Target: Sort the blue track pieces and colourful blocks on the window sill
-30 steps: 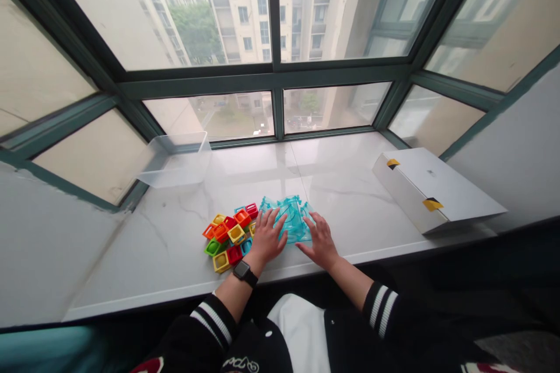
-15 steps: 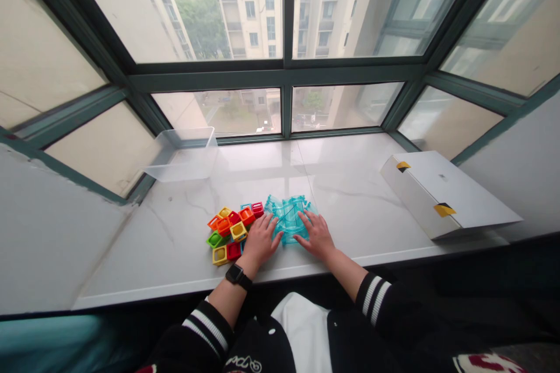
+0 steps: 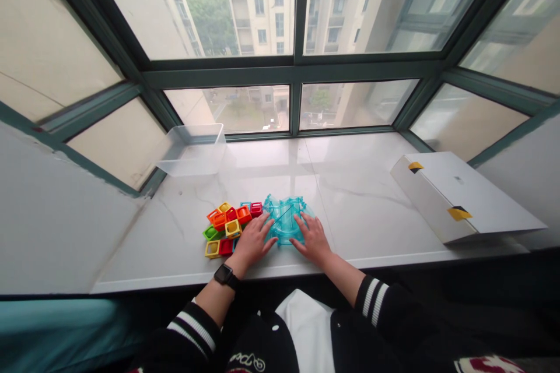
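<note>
Clear turquoise plastic pieces (image 3: 285, 218) lie in a small heap between my two hands; their exact kind I cannot make out. My left hand (image 3: 254, 240) rests at the heap's left side, fingers spread and touching its edge. On the right side, my right hand (image 3: 314, 238) lies with fingers apart, the tips at the pieces. Neither hand has closed round anything. Just left of my left hand sits a cluster of colourful plastic block-like pieces (image 3: 233, 228) in red, orange, yellow, green and blue, partly hidden behind that hand.
A clear plastic bin (image 3: 196, 157) stands at the back left by the window. At the right is a white box (image 3: 472, 195) with yellow-black tape tabs. The marble sill's front edge (image 3: 175, 280) runs close to my body, and window frames (image 3: 350, 73) bound the back.
The view has shifted slightly to the left. My hands have drawn a little apart from the turquoise heap's middle, still flat beside it.
</note>
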Demonstrator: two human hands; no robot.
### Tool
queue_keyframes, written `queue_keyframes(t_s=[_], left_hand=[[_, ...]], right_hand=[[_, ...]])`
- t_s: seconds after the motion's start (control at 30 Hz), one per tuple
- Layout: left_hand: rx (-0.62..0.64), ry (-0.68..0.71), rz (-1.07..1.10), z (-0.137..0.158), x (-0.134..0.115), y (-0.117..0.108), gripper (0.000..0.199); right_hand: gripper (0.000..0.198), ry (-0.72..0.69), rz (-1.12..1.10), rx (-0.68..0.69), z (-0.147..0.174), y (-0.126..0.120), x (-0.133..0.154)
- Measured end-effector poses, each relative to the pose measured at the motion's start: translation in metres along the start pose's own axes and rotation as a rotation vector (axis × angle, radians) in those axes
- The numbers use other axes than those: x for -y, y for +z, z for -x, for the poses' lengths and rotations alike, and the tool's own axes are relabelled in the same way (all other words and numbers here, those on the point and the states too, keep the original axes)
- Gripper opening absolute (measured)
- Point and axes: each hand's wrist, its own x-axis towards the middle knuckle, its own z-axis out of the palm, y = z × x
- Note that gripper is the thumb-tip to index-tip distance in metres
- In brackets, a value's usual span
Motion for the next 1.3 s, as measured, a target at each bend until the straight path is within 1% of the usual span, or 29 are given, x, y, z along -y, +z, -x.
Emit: queue_keyframes(t_s=[0.17,0.33,0.5,0.63,0.73,0.8,0.93,1.03,1.07,1.17,1.3], left_hand=[[0.020,0.014,-0.023,0.010,0.008,-0.002,0.063],[0.015,0.003,-0.066,0.014,0.011,0.005,0.071],[-0.040,-0.075,-0.105,0.010,0.001,0.013,0.072],[-0.093,-0.114,-0.108,0.011,-0.012,0.010,0.072],[-0.143,-0.091,-0.094,0.018,-0.022,0.004,0.070],[-0.181,-0.061,-0.081,0.027,-0.030,0.000,0.065],[-0.246,-0.009,-0.050,0.045,-0.047,-0.003,0.041],[-0.275,-0.052,-0.061,0.054,-0.056,0.000,0.017],[-0.266,-0.063,-0.069,0.055,-0.057,0.001,0.016],[-0.215,-0.028,-0.078,0.053,-0.059,0.005,0.030],[-0.205,0.039,-0.058,0.050,-0.059,0.009,0.033]], right_hand=[[0.075,-0.010,0.009,0.007,0.003,0.004,0.010],[0.076,-0.004,0.017,0.038,0.001,0.005,0.014],[0.079,-0.008,0.026,0.048,-0.002,0.002,0.011],[0.080,-0.047,0.001,0.049,0.002,-0.004,0.005],[0.077,-0.073,-0.036,0.026,0.012,-0.014,-0.005],[0.073,-0.053,-0.059,-0.017,0.020,-0.023,-0.016],[0.066,0.046,-0.089,-0.110,0.039,-0.039,-0.048],[0.061,0.128,-0.099,-0.150,0.052,-0.044,-0.070],[0.059,0.143,-0.100,-0.151,0.056,-0.044,-0.075],[0.052,0.140,-0.083,-0.118,0.063,-0.040,-0.083],[0.044,0.122,0.002,-0.076,0.064,-0.031,-0.078]])
